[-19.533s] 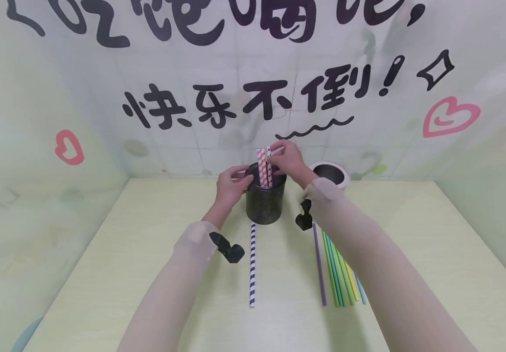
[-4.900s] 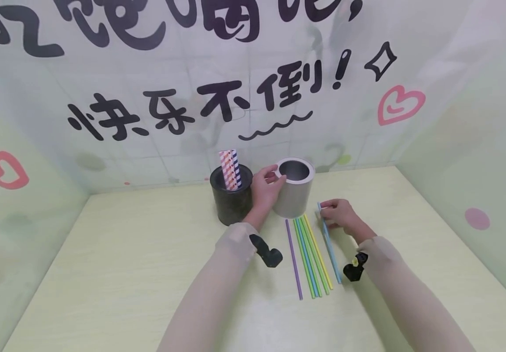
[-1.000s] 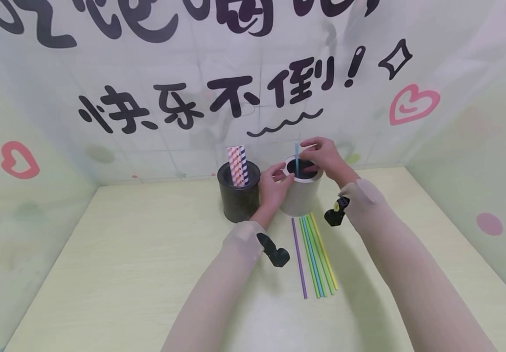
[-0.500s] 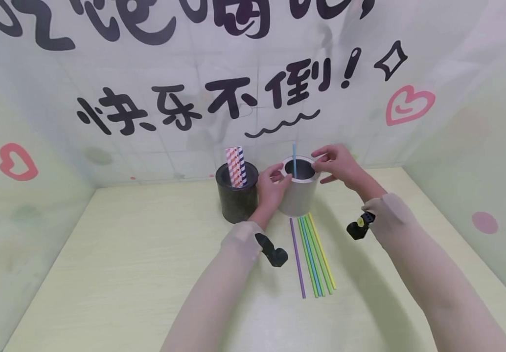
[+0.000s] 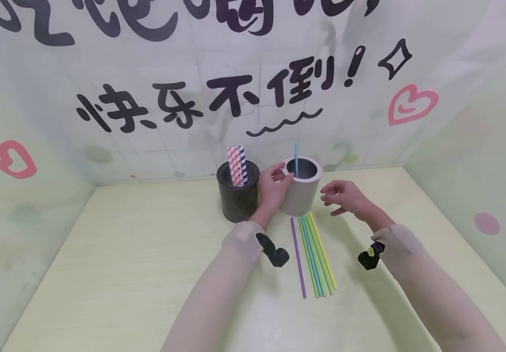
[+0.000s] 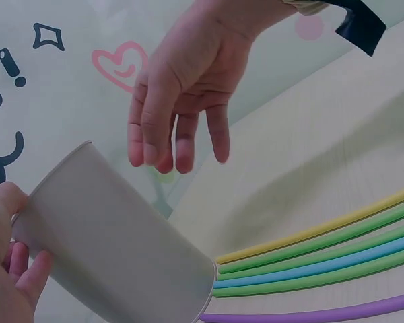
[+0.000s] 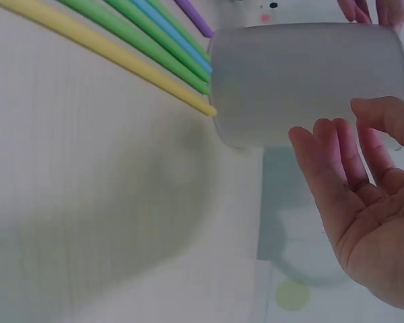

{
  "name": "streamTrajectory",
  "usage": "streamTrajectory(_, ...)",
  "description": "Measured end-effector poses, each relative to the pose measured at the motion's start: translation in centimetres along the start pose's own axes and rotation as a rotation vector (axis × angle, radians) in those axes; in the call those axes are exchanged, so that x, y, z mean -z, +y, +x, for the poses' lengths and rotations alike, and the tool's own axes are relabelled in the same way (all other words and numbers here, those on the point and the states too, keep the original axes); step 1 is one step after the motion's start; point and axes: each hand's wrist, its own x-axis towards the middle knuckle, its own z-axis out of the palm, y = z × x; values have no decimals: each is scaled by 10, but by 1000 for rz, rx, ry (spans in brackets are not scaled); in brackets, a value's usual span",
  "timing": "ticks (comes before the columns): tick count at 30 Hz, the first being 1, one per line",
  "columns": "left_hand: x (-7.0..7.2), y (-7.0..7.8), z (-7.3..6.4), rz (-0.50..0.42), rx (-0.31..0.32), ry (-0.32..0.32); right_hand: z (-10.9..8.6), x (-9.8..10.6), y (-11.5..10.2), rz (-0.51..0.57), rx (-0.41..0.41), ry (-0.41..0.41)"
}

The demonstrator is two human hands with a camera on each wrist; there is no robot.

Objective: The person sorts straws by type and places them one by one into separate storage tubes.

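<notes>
My left hand holds the left side of a pale grey-white cylindrical holder, thumb in front and fingers by its rim. One blue straw stands in that holder, leaning on the inside of its left rim. My right hand hangs in the air just right of the holder, fingers loosely bent and holding nothing; the right wrist view shows the same hand apart from the holder wall. In front of the holder lie several plain straws: a purple straw, green ones, a blue one and a yellow straw.
Left of the pale holder stands a black cylindrical holder with several patterned paper straws upright in it. Behind both rises a printed backdrop. Light wood-look tabletop spreads to the left and right.
The blue straw, gripped on the table earlier, has been let go inside the pale holder. My right hand has drawn back to the right and down. The left hand stays put.
</notes>
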Motion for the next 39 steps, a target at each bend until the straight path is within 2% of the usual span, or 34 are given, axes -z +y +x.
streamTrajectory(8, 0, 3, -1, -4, -2, 5, -1, -17, 34, 11, -119, -12)
streamTrajectory(15, -3, 3, -1, 4, -1, 3, 2, -31, 57, 3, -203, 58)
streamTrajectory(25, -2, 3, -1, 7, -4, 2, 5, -44, 62, -48, -180, 163)
streamTrajectory(32, -2, 2, -1, 9, -3, 5, 4, -48, 61, -92, -195, 193)
streamTrajectory(39, -1, 0, -1, 12, -4, 11, 5, -52, 62, -150, -172, 214)
